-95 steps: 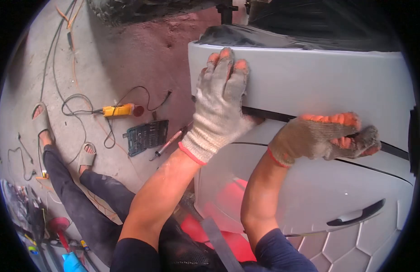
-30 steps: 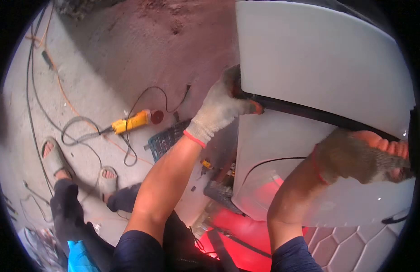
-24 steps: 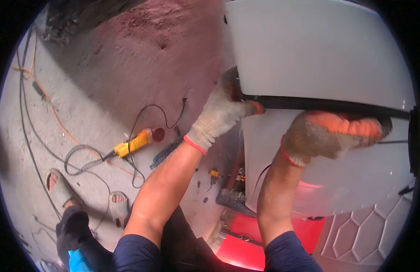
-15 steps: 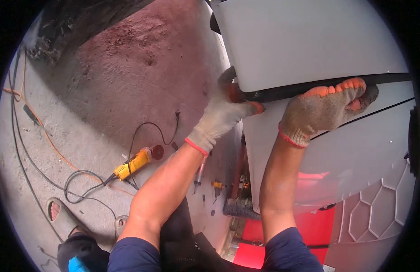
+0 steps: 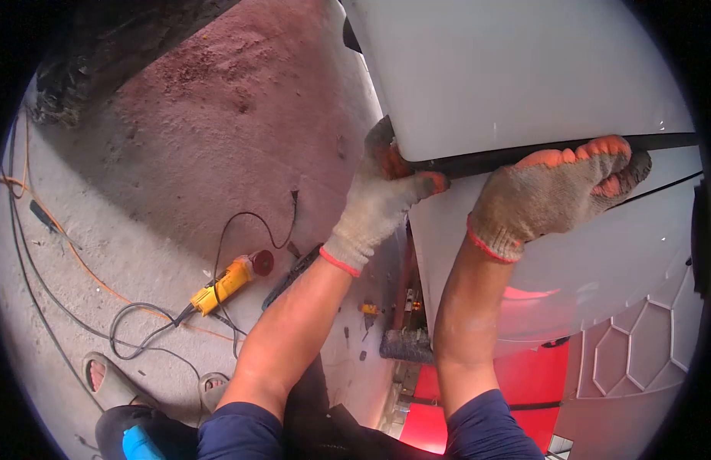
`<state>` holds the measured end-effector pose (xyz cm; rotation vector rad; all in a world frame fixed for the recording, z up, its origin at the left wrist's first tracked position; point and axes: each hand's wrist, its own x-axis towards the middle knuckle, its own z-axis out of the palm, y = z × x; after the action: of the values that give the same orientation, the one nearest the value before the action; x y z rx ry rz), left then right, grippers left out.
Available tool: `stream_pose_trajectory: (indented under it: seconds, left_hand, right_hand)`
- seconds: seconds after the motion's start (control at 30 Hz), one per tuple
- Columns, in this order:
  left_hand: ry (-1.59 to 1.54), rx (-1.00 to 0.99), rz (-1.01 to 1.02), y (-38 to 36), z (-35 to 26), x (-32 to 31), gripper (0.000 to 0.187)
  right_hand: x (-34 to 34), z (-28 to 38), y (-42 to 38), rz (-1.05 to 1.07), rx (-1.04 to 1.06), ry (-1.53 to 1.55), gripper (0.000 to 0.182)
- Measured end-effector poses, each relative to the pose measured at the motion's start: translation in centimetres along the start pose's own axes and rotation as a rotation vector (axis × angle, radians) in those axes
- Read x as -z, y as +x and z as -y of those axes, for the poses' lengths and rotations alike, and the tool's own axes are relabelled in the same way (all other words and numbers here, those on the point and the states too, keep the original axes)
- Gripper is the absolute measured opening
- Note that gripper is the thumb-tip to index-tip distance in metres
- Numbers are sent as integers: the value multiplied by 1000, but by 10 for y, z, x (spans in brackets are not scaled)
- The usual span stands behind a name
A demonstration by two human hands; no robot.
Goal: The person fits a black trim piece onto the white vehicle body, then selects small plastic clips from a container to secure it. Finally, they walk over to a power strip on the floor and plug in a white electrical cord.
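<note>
Both hands wear dirty off-white knit gloves with orange patches. My left hand (image 5: 382, 192) is at the near left corner of a light grey panel (image 5: 516, 69), its thumb apart from the other fingers and pressed to the panel's edge. Further right, my right hand (image 5: 558, 188) lies along the black strip (image 5: 478, 162) at the same edge, fingers curled at the strip. Its fingertips are partly hidden. Below the strip is a second glossy grey panel (image 5: 501, 284) with a dark seam.
A yellow angle grinder (image 5: 223, 285) with its cord lies on the concrete floor (image 5: 179, 222). Black and orange cables run at the left. Small tools, a red surface (image 5: 509, 379) and a sandalled foot (image 5: 110, 377) are lower down.
The view has shifted slightly. My two hands keep nearly the same places at the panel edge, with my right hand a little further right.
</note>
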<state>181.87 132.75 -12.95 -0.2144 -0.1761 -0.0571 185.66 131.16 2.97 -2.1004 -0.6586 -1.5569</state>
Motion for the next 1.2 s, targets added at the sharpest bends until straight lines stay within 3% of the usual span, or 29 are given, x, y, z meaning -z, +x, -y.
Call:
stream_pose_trajectory:
  seconds: [0.07, 0.17, 0.4, 0.5, 0.57, 0.6, 0.67, 0.7, 0.77, 0.8, 0.9, 0.93, 1.03, 1.17, 1.2]
  left_hand:
    - [-14, -95, -51, -1, 5, -3, 84]
    - [78, -56, 16, 7, 6, 9, 82]
    - [30, -58, 47, 5, 1, 9, 86]
    - [131, -52, 40, 6, 4, 4, 91]
    - [191, -230, -18, 10, 14, 3, 93]
    - [193, -230, -24, 10, 11, 5, 93]
    - [234, -138, 39, 13, 5, 7, 93]
    - [232, -126, 33, 13, 4, 6, 93]
    - [112, -111, 4, 7, 3, 3, 96]
    - [108, -103, -1, 4, 3, 5, 96]
    - [237, -83, 63, 11, -4, 7, 100]
    - [198, -86, 44, 8, -4, 6, 101]
    - [170, -68, 71, 10, -11, 14, 102]
    - [166, -49, 68, 7, -6, 15, 102]
    - [165, -47, 58, 5, -1, 18, 102]
  right_hand:
    - [1, -10, -2, 178, 472, -253, 36]
    - [-7, 6, -6, 48, 403, -152, 32]
    - [13, -22, -3, 154, 447, -423, 32]
    - [6, -2, -1, 98, 719, -606, 30]
    - [1, 6, -2, 61, 902, -722, 30]
    - [1, 3, -2, 66, 898, -719, 30]
    - [-1, -16, 4, 123, 593, -252, 25]
    - [-1, -31, 8, 129, 587, -262, 25]
    - [-2, -42, 11, 340, 16, 680, 32]
    - [1, -33, 8, 343, 9, 671, 32]
    - [-15, 8, 3, 77, 115, 364, 10]
    - [-16, -5, 3, 95, 28, 512, 18]
    - [-25, 34, -13, 70, -92, 549, 17]
    - [-12, 13, -49, 155, -73, 453, 26]
    - [-8, 19, -60, 139, -237, 411, 22]
